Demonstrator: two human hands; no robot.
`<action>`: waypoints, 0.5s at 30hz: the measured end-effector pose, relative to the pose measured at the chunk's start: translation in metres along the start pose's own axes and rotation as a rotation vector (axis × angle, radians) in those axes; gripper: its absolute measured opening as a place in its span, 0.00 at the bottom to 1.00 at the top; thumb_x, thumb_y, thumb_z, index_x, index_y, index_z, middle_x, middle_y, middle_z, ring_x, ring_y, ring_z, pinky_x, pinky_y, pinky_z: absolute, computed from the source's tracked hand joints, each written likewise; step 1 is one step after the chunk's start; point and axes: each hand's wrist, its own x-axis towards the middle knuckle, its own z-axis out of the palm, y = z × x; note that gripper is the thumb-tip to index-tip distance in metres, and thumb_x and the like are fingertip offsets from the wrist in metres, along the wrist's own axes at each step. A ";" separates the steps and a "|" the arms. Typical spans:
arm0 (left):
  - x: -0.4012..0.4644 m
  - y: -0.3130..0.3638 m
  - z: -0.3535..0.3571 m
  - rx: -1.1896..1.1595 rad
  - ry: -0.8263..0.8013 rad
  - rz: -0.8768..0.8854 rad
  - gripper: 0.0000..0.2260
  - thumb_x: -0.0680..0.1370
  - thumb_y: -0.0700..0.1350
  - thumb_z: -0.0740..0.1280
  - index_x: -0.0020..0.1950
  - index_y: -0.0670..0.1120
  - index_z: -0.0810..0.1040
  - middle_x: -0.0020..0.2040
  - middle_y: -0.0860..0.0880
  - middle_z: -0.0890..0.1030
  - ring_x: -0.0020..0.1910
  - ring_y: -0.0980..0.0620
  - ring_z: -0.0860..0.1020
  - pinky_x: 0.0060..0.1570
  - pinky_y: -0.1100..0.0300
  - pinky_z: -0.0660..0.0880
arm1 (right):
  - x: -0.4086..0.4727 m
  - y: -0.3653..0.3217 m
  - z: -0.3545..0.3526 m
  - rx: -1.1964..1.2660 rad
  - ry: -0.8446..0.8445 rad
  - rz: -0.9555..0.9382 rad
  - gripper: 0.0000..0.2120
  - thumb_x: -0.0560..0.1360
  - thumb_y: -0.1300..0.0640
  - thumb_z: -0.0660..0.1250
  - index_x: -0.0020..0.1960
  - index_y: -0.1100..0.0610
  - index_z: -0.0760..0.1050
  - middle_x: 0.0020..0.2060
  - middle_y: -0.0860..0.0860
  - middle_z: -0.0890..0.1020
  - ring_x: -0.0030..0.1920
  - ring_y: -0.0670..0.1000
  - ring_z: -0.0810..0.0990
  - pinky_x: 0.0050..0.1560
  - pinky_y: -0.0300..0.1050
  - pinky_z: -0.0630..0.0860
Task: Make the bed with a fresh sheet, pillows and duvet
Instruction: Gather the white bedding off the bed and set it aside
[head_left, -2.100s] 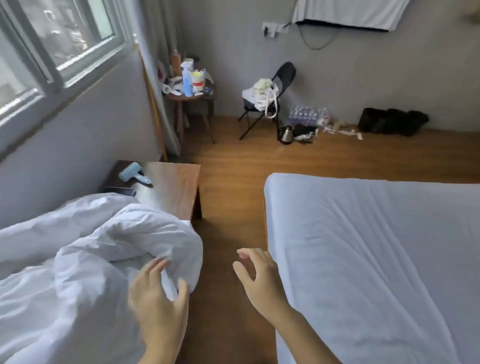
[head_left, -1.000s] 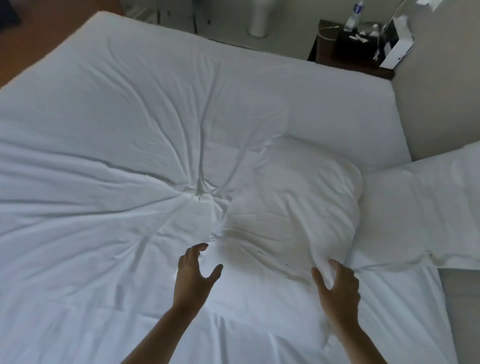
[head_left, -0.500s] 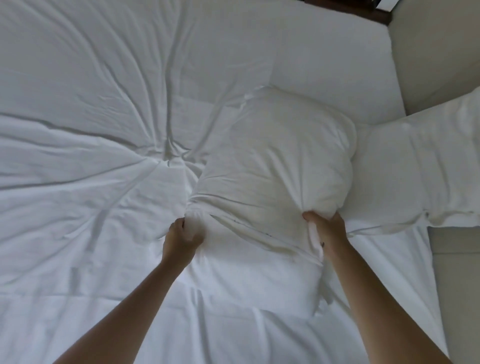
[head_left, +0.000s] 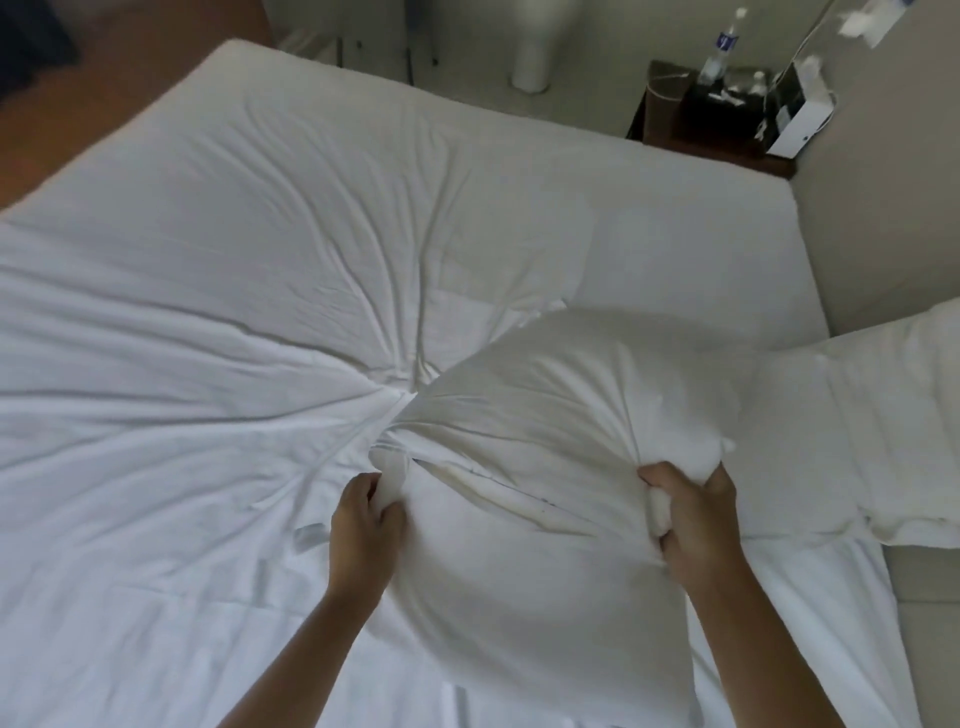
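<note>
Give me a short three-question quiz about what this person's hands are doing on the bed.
1. True or false: both hands grip the plump white fabric pillow.
2. Which hand is nearer the second white pillow at the bed's right edge: A left hand, B right hand?
3. What stands on the dark wooden nightstand?

Key: 1 true; 2 B; 3 a clear plastic bottle, among other things.
</note>
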 end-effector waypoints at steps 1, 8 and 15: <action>-0.004 0.008 -0.014 -0.008 0.029 0.004 0.06 0.72 0.31 0.64 0.43 0.42 0.74 0.40 0.47 0.78 0.39 0.47 0.75 0.39 0.53 0.69 | -0.012 -0.013 0.008 0.011 -0.034 -0.009 0.19 0.69 0.73 0.70 0.57 0.58 0.80 0.49 0.55 0.85 0.51 0.59 0.84 0.52 0.56 0.82; -0.033 0.067 -0.131 -0.095 0.177 0.079 0.10 0.72 0.30 0.64 0.44 0.46 0.74 0.39 0.49 0.78 0.39 0.50 0.75 0.39 0.60 0.70 | -0.102 -0.100 0.067 0.077 -0.201 -0.075 0.18 0.70 0.73 0.69 0.54 0.55 0.80 0.45 0.52 0.86 0.45 0.54 0.86 0.40 0.47 0.81; -0.090 0.093 -0.281 -0.098 0.377 0.090 0.10 0.72 0.31 0.65 0.44 0.46 0.75 0.39 0.49 0.79 0.40 0.49 0.76 0.39 0.56 0.70 | -0.218 -0.157 0.135 0.096 -0.417 -0.125 0.17 0.70 0.74 0.68 0.52 0.56 0.80 0.41 0.50 0.86 0.41 0.51 0.86 0.35 0.45 0.81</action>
